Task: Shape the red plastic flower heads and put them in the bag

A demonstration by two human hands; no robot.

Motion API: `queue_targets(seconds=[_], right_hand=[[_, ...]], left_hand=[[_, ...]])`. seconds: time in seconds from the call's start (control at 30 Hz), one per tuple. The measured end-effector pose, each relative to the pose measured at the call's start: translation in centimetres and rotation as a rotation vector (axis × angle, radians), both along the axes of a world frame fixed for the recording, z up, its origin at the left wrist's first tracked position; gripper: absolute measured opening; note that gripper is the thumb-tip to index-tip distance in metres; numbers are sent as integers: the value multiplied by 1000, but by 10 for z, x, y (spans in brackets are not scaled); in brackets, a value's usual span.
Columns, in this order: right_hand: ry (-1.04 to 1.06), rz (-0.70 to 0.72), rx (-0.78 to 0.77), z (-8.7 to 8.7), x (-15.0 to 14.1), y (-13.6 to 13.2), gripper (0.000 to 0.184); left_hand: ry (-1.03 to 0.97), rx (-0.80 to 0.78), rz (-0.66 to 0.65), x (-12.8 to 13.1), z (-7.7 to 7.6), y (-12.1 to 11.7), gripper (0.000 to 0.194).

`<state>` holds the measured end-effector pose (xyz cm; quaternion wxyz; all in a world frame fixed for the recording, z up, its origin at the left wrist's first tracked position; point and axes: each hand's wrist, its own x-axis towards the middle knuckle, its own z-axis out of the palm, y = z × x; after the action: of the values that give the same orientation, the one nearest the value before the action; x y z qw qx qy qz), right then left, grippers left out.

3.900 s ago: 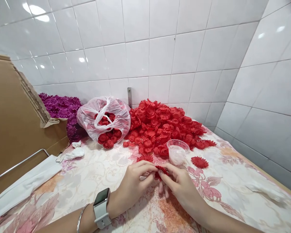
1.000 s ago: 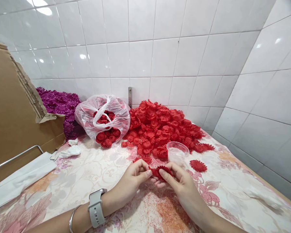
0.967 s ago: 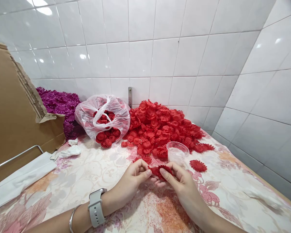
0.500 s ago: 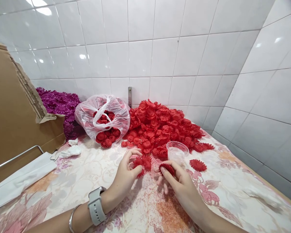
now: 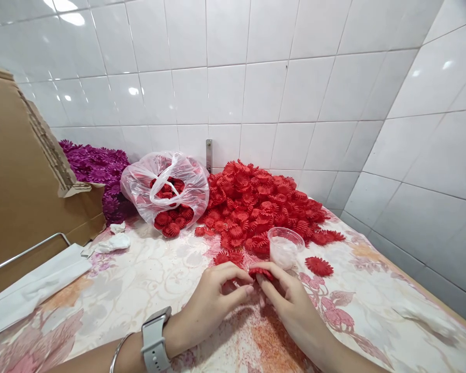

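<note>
My left hand [image 5: 212, 305] and my right hand [image 5: 291, 300] meet at the middle of the flowered tablecloth [image 5: 171, 280]. Both pinch a small red fabric flower [image 5: 261, 272] between thumbs and fingertips. The left wrist carries a pale smartwatch [image 5: 155, 339] and a thin bangle. Just beyond the hands lies a big heap of red flowers [image 5: 260, 207]. A clear plastic cup [image 5: 284, 245] stands at its front edge, right behind my right fingers.
A knotted clear bag of red flowers [image 5: 165, 191] sits left of the heap. Purple flowers [image 5: 97, 171] are piled by the tiled wall. A cardboard box [image 5: 27, 171] fills the left side. One loose red flower [image 5: 319, 266] lies right of the cup. White paper scraps [image 5: 114, 241] lie near the box.
Half a second ago my left hand reached to loose flowers near the heap while my right held one alone. Now the left hand is back and both pinch the flower together.
</note>
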<state>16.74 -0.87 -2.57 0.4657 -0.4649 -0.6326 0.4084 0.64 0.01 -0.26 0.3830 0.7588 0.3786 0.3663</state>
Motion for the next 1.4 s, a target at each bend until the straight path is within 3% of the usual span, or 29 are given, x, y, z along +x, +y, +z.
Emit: queue_targets(seconds=[0.23, 0.5, 0.67, 0.83, 1.07, 1.27, 1.4], right_hand=[[83, 43, -82, 0, -2, 0, 18], [-9, -37, -79, 0, 0, -2, 25], [-156, -110, 21, 4, -1, -4, 24], [-176, -89, 58, 6, -4, -6, 16], [-93, -38, 72, 4, -4, -6, 21], [111, -48, -63, 7, -4, -7, 29], [300, -98, -89, 9, -4, -4, 29]], left_hand=[[-19, -29, 21, 1, 1, 2, 15], [-52, -120, 40, 3, 1, 0, 12], [-111, -188, 18, 3, -3, 1, 12], [-220, -317, -17, 3, -8, 3, 6], [-446, -521, -19, 6, -8, 4, 11], [-592, -614, -138, 9, -7, 2, 17], [-594, -549, -21, 6, -8, 8, 20]])
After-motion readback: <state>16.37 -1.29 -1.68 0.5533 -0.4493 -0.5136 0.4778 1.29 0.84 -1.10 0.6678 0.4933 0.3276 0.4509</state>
